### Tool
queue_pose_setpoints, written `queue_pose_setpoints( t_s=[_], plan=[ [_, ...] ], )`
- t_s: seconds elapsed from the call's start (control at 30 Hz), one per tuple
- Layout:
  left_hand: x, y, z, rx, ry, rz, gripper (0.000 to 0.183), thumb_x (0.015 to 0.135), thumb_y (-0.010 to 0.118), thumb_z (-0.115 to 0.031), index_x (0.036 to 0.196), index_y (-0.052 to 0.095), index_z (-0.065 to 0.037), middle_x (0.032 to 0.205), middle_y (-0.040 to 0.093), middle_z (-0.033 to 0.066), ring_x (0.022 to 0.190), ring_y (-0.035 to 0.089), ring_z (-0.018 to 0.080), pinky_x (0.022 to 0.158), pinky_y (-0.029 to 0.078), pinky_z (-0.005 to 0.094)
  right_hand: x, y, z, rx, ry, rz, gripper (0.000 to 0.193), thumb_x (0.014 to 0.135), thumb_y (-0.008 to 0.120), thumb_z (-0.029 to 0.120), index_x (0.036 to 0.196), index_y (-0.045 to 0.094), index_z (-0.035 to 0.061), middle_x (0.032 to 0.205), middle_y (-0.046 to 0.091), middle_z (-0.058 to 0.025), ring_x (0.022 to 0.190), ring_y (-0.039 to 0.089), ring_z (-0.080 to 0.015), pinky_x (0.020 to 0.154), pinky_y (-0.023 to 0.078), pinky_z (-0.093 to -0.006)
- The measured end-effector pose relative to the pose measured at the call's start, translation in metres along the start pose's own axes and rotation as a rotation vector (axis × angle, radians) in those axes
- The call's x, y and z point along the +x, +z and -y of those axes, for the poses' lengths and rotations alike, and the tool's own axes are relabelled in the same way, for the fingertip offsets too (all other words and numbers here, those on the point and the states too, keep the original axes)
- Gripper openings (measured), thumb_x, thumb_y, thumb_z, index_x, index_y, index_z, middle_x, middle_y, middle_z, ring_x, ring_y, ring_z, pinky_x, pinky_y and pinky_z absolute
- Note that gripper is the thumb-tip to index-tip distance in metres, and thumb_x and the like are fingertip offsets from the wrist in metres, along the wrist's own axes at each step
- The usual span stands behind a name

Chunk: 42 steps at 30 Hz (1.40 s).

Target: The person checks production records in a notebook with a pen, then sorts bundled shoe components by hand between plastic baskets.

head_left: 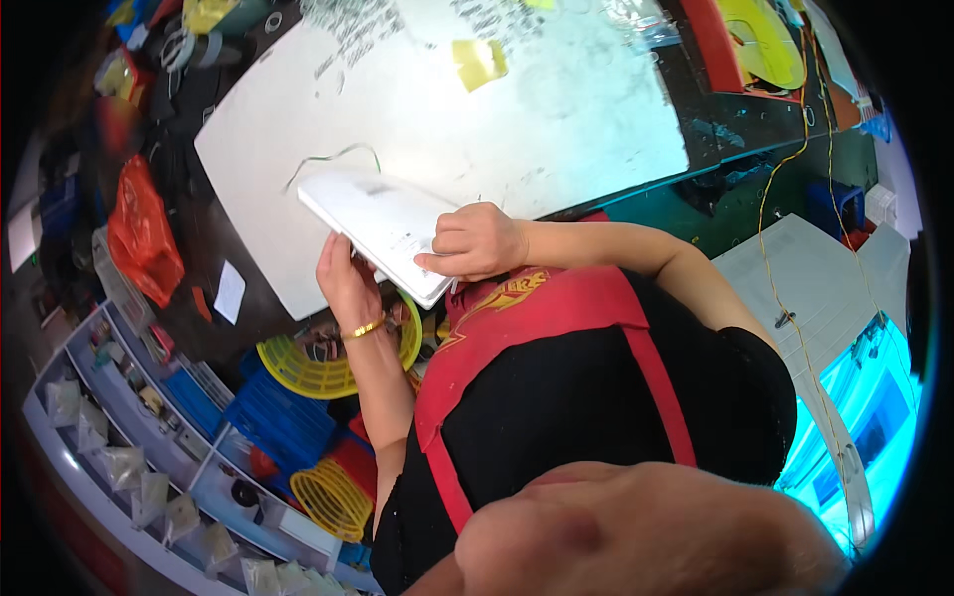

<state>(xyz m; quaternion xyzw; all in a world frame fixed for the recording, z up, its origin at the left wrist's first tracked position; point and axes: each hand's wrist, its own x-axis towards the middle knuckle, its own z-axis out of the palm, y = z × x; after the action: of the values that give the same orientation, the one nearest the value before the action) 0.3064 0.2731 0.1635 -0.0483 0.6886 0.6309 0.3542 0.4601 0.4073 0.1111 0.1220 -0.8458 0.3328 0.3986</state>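
A white, flat, slab-like thing [373, 219] with thin sides, like a slim box or thick pad, is tilted over the near edge of the white worktop. Faint small grey marks show on its upper face. My left hand [348, 283], with a gold bracelet at the wrist, grips its near left edge; some fingers are hidden beneath. Curled fingers of my right hand [477, 241] rest on its near right end, the forefinger lying along the surface. Whether they pinch something small there cannot be seen. A thin dark green wire [343, 154] arcs on the worktop just behind the slab.
The white worktop [556, 139] carries dark smudges and a yellow paper piece [479, 64]. Below my left forearm sit a yellow basket [298, 372] and blue crates [278, 417]. An orange-red plastic bag [142, 233] lies left. Yellow cords [763, 219] hang at right.
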Motion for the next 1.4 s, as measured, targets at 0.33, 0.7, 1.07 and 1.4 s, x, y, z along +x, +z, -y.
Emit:
queue_pose_setpoints(
  t_s=[0.33, 0.7, 1.07, 1.4],
  plan=[
    [0.065, -0.014, 0.059, 0.227, 0.168, 0.169, 0.015, 0.091, 0.053, -0.010, 0.095, 0.055, 0.004, 0.075, 0.052, -0.0022, 0.068, 0.046, 0.0038, 0.061, 0.039, 0.0180, -0.085, 0.021, -0.029, 0.717, 1.494, -0.407, 0.043, 0.094, 0.045, 0.033, 0.123, 0.051, 0.0014, 0.106, 0.059, -0.0048, 0.089, 0.055, -0.0109, 0.085, 0.043, -0.0261],
    [0.072, -0.080, 0.039, -0.085, 0.070, 0.181, 0.016, 0.095, 0.045, -0.009, 0.109, 0.046, -0.001, 0.100, 0.060, 0.0099, 0.089, 0.061, 0.0175, 0.078, 0.053, 0.0321, -0.099, -0.014, -0.059, 0.502, 1.605, -0.129, 0.037, 0.082, 0.067, 0.028, 0.106, 0.064, -0.0005, 0.100, 0.065, -0.0086, 0.098, 0.057, -0.0154, 0.090, 0.042, -0.0278],
    [0.064, -0.076, 0.055, 0.030, 0.132, 0.010, 0.040, 0.097, 0.041, -0.012, 0.133, 0.032, 0.001, 0.123, 0.050, 0.0145, 0.111, 0.052, 0.0203, 0.092, 0.044, 0.0332, 0.000, 0.031, -0.038, 0.843, 1.439, -0.119, 0.019, 0.082, 0.068, 0.014, 0.095, 0.065, -0.0002, 0.090, 0.067, -0.0043, 0.084, 0.059, -0.0092, 0.080, 0.046, -0.0233],
    [0.057, -0.094, 0.044, -0.106, 0.111, 0.049, 0.032, 0.097, 0.045, -0.017, 0.121, 0.042, 0.004, 0.115, 0.055, 0.0136, 0.101, 0.057, 0.0203, 0.086, 0.048, 0.0338, 0.021, 0.107, -0.019, 1.054, 1.510, -0.122, 0.014, 0.081, 0.070, 0.016, 0.087, 0.067, 0.0040, 0.085, 0.065, -0.0019, 0.084, 0.055, -0.0094, 0.082, 0.043, -0.0251]
  ],
)
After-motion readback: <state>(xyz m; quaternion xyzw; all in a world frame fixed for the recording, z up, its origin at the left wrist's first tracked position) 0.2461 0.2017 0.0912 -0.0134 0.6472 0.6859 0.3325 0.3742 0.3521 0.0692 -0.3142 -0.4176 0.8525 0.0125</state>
